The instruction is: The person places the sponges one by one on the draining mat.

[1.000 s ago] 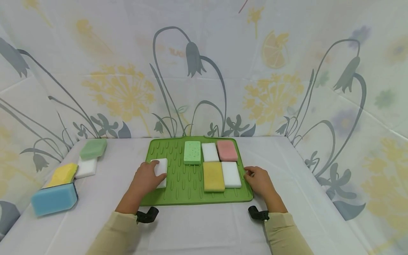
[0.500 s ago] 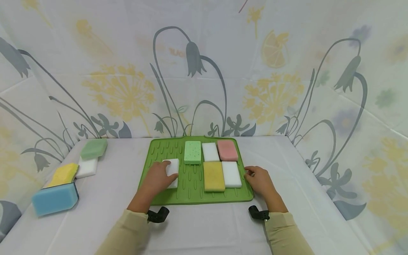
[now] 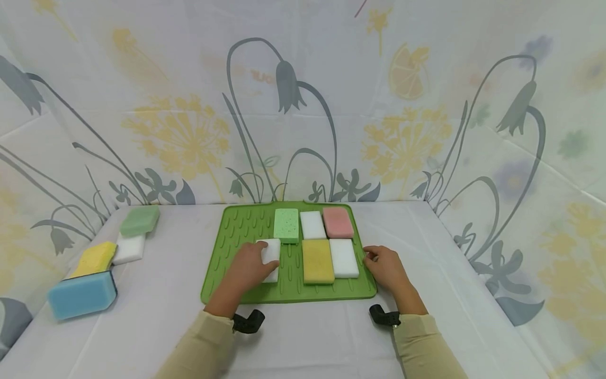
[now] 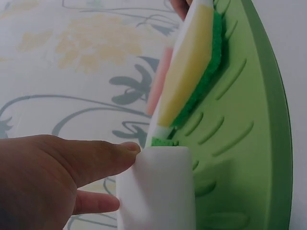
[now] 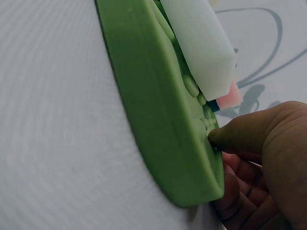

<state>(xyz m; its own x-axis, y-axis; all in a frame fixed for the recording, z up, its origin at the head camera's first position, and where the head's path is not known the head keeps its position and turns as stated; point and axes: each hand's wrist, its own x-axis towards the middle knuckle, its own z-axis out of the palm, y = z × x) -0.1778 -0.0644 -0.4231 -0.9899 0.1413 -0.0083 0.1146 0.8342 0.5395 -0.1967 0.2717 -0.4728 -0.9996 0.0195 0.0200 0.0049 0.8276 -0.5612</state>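
Note:
My left hand (image 3: pixel 248 269) grips a white sponge (image 3: pixel 272 252) between thumb and fingers, on or just above the green ridged mat (image 3: pixel 232 223). In the left wrist view the white sponge (image 4: pixel 158 191) stands close to the camera. Further right on the mat lie a speckled green sponge (image 3: pixel 286 225), a white sponge (image 3: pixel 312 225), a pink sponge (image 3: pixel 337 222), a yellow sponge (image 3: pixel 317 260) with a green scouring underside, and another white sponge (image 3: pixel 344 258). My right hand (image 3: pixel 384 268) pinches the mat's right edge, its thumb on top and curled fingers beside or below.
On the white cloth at the left lie a light green sponge (image 3: pixel 139 220) partly over a white one (image 3: pixel 129 250), a yellow sponge (image 3: pixel 94 259) and a large blue sponge (image 3: pixel 81 295). A flower-printed curtain (image 3: pixel 303 105) rises behind the table.
My left hand has moved right across the mat with the white sponge, nearing the yellow and speckled green ones. The right hand has stayed at the mat's edge.

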